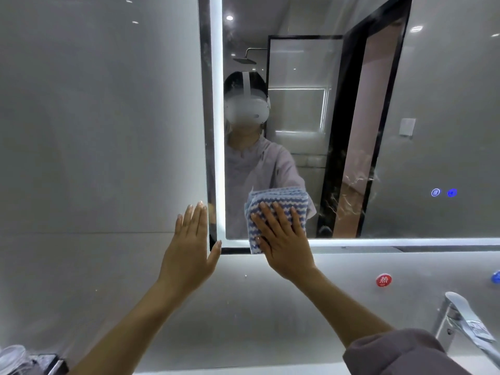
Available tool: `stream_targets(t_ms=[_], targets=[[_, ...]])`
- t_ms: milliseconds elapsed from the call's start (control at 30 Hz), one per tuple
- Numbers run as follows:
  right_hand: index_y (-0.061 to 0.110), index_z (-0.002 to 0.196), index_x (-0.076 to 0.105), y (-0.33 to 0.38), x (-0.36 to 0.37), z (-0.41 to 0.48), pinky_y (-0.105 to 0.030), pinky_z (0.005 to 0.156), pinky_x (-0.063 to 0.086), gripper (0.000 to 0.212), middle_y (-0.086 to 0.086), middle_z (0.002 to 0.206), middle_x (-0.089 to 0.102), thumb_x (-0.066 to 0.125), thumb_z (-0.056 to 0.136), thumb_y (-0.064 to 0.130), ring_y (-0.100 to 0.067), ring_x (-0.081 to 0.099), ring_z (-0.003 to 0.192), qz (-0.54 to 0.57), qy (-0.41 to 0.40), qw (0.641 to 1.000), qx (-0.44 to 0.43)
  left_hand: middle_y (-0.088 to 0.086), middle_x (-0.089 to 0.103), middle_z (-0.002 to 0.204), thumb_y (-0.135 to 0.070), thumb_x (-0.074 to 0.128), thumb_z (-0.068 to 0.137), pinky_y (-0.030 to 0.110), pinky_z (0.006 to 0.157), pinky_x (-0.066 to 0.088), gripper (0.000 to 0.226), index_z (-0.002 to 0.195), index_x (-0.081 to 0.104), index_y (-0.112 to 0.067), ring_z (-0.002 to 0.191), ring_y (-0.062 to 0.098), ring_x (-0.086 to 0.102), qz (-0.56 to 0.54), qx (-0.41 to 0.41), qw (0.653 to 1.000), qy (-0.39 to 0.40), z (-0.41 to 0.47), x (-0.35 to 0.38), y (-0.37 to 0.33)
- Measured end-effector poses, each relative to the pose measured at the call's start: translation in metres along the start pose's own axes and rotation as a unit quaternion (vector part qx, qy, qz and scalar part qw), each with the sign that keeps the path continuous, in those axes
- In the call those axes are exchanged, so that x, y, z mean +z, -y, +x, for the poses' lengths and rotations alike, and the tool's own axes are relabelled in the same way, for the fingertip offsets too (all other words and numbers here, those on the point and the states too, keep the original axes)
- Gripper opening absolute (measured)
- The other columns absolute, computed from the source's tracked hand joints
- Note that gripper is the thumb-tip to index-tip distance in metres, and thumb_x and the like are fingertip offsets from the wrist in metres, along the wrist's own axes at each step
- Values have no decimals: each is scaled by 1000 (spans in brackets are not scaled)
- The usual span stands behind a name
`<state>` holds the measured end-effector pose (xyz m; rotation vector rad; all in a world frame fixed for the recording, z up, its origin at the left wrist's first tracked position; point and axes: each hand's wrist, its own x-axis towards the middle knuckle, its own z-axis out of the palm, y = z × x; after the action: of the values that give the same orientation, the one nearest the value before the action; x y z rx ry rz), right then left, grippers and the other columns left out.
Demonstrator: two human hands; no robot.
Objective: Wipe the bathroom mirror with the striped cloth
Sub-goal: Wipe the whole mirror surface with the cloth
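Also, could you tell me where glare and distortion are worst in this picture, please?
Head view: the lit edge strip blows out beside the left hand; ceiling spots glint in the mirror; wide-angle bending curves its frame; the striped cloth under the right hand is sharp.

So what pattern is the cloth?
Cloth: blue and white wavy stripes, clearest in the head view.

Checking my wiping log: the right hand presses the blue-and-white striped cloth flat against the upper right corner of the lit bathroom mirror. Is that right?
Not quite. The head view shows the right hand pressing the blue-and-white striped cloth flat against the lower left corner of the lit bathroom mirror, not the upper right.
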<state>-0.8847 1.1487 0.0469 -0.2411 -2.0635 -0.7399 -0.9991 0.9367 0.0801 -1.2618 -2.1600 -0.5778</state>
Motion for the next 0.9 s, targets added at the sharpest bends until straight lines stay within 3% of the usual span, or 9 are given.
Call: stream_targets(t_ms=[367,500,667,900], targets=[[22,153,-1,19,5,-22,-48,119,6,65,0,161,-12,31,98,35,-21,-4,149,30,10,999,23,12,-3,160,-40,37,98,31,117,-10,75,149,-4,-3,146,22,-11,17,-10,1000,18,-6,0,9],[23,153,2,15,-5,4,-46,120,0,62,3,161,-13,30,100,38,-19,-4,148,30,14,999,16,10,-8,160,-42,34,98,31,117,-12,74,149,-7,-7,146,21,-13,21,-16,1000,15,2,-6,11],[21,149,21,-1,-27,70,-44,120,-2,54,-2,158,11,30,99,41,-19,3,147,13,-5,1000,8,10,-8,159,-41,35,98,31,118,-11,74,150,-5,-6,147,22,-11,16,-6,1000,11,5,-14,12],[19,152,12,-15,-54,146,-47,119,0,56,-4,160,11,19,102,41,-24,9,148,-4,10,1000,29,12,-5,159,-41,35,98,30,117,-12,74,148,-5,-5,148,23,-8,31,-1,999,9,2,-22,19]])
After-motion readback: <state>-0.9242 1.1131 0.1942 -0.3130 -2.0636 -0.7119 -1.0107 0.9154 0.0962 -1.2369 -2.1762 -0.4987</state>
